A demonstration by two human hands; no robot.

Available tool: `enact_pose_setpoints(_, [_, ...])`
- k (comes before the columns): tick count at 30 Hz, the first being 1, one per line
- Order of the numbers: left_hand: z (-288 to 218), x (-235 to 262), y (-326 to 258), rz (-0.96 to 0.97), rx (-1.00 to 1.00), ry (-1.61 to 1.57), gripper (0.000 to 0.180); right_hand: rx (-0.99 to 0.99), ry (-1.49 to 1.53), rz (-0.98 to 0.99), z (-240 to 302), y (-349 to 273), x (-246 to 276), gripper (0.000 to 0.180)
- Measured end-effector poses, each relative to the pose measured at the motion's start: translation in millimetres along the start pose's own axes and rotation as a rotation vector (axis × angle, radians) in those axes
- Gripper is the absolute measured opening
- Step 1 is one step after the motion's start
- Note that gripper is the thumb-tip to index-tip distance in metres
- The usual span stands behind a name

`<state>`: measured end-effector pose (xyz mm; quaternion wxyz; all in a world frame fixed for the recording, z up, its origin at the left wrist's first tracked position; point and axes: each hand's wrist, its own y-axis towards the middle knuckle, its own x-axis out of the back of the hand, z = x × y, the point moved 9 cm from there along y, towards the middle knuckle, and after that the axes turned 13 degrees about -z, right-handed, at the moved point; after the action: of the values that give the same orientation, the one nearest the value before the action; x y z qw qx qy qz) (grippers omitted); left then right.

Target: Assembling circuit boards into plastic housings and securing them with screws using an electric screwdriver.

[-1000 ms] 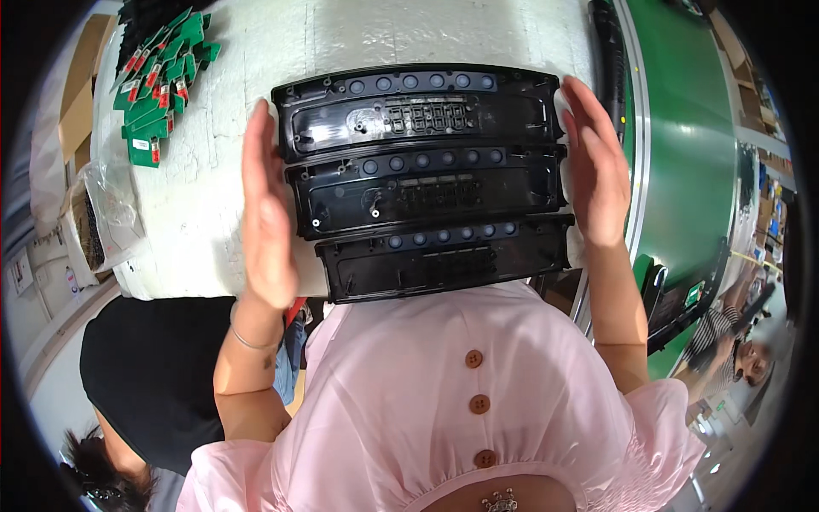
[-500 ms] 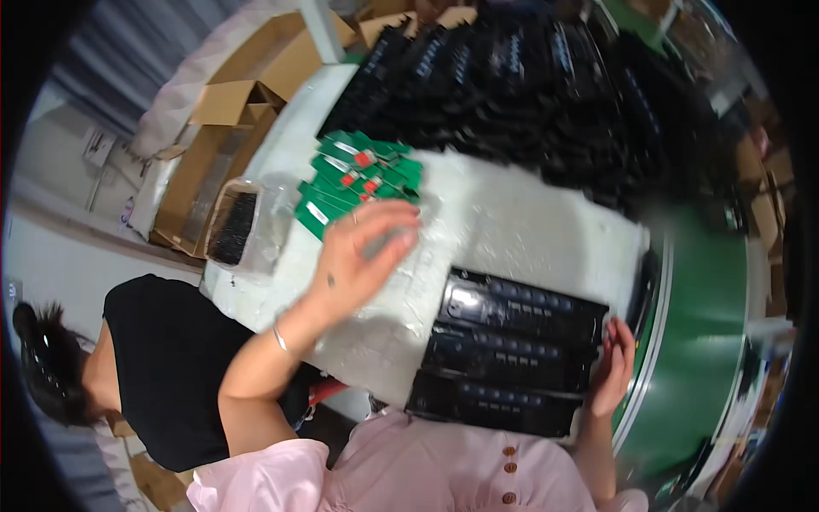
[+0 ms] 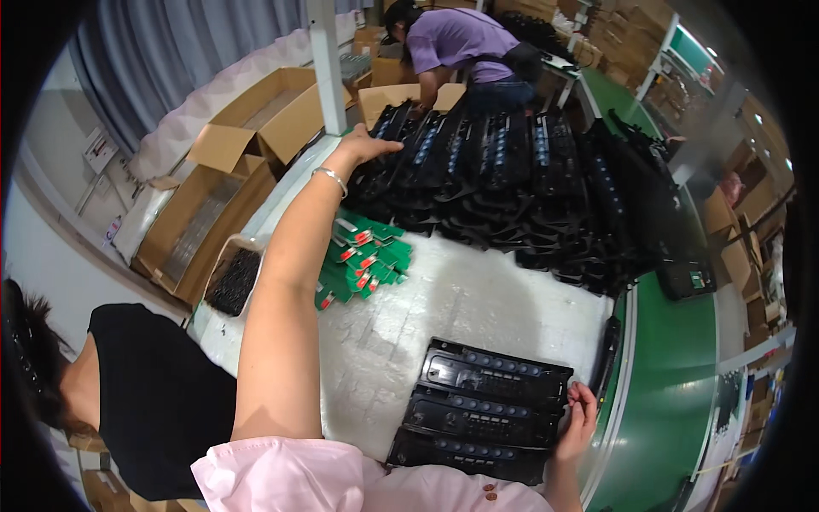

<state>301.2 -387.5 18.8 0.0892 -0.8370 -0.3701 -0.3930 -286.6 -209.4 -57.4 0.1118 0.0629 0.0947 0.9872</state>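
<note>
My left arm is stretched far forward across the table. My left hand [image 3: 367, 147] is at the near left end of a big pile of black plastic panels [image 3: 478, 162], its fingers stretched out and nothing visible in them; whether it touches a panel I cannot tell. Beneath that forearm lies a heap of green circuit boards [image 3: 367, 260] with red-and-white parts. Close to my body, three black panels [image 3: 490, 410] with rows of round buttons lie side by side. My right hand [image 3: 580, 418] rests by their right ends, fingers loosely bent and apart, holding nothing visible.
A tub of small black parts [image 3: 233, 282] stands at the table's left edge, beside open cardboard boxes [image 3: 200, 213]. A green conveyor belt [image 3: 661, 367] runs along the right. One person in black [image 3: 158, 401] sits left; another in purple [image 3: 465, 38] bends behind the pile.
My left hand has moved from the green boards forward to the black panel pile. The view has tilted up, bringing the person in purple into sight. My right hand stays by the three panels.
</note>
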Motion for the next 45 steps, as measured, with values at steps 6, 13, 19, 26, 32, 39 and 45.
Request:
enact_pose_setpoints(6, [5, 37, -13, -0.285, -0.074, -0.004, 0.087, 0.004, -0.019, 0.016, 15, -8, -5, 0.03])
enact_pose_setpoints(13, [-125, 115, -160, -0.493, -0.831, -0.118, 0.064, 0.057, -0.03, -0.007, 56, -5, 11, 0.034])
enact_pose_setpoints(19, [-163, 109, -282, -0.271, -1.233, -0.222, 0.048, 0.819, -0.295, 0.081, 189, 14, -26, 0.039])
enact_pose_setpoints(26, [-170, 72, -328, -0.029, -1.309, -0.157, 0.047, 1.285, -0.528, 0.139, 245, 17, -81, 0.041])
enact_pose_setpoints(32, [-163, 29, -331, 0.069, -1.308, -0.171, 0.046, 0.972, -0.655, 0.451, 161, 62, -124, 0.025])
enact_pose_setpoints(39, [-153, -11, -315, 0.22, -1.245, -0.107, 0.049, 0.805, -0.62, 0.511, 117, 92, -138, 0.018])
enact_pose_setpoints(45, [-134, -54, -310, 0.263, -1.264, -0.144, 0.043, 0.749, -0.573, 0.508, 72, 99, -135, 0.019])
